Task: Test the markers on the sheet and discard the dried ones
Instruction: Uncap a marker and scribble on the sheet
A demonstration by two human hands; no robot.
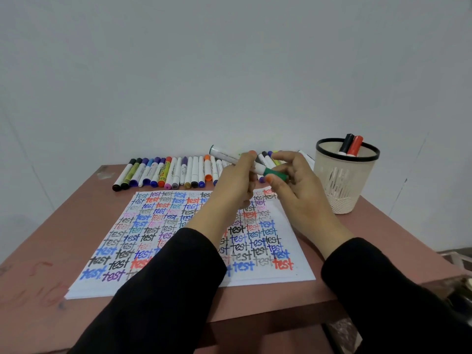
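Observation:
Above the far edge of the sheet point(178, 251) I hold a white marker with a green cap point(224, 155). My left hand point(235, 185) grips the white barrel. My right hand point(296, 185) pinches the green cap point(274, 174) at the marker's near end; the cap sits on the barrel. The sheet is covered with the word "test" in many colours. A row of several markers point(163, 172) lies along the table's far edge behind the sheet, partly hidden by my hands.
A mesh cup point(344, 180) with a black rim stands at the right rear, holding a black and a red marker point(351, 145). The pinkish table point(51, 226) ends close to me and to the right. A wall rises right behind it.

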